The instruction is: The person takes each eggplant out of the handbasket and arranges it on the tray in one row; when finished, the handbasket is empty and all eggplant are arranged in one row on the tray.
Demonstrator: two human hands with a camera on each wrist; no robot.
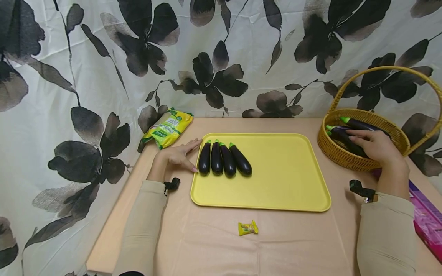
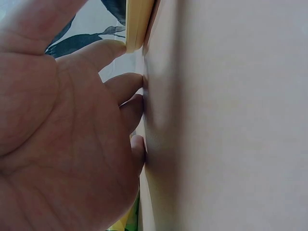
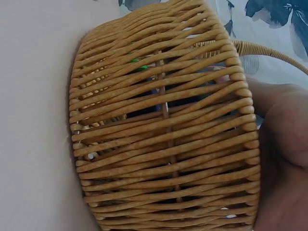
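My left hand [image 1: 177, 156] rests at the left edge of the yellow tray [image 1: 283, 172], fingers spread and thumb touching the rim. In the left wrist view, the fingertips of that hand [image 2: 82, 120] meet the table, with one digit against the tray's side. Several dark eggplants [image 1: 228, 160] lie side by side on the tray's left part, green stems toward the back. At the right, my right hand [image 1: 376, 145] reaches into a wicker basket [image 1: 355, 163], its fingers over an eggplant [image 1: 343, 137]. Another eggplant [image 1: 362, 124] lies behind it. The basket wall and hand hide the grip.
A yellow-green packet [image 1: 168, 127] lies at the table's back left. A small yellow wrapped sweet [image 1: 248, 228] lies in front of the tray. The basket's tall handle [image 1: 390, 68] arches above it. A purple-pink package [image 1: 426, 218] lies along the right side. Floral cloth hangs behind.
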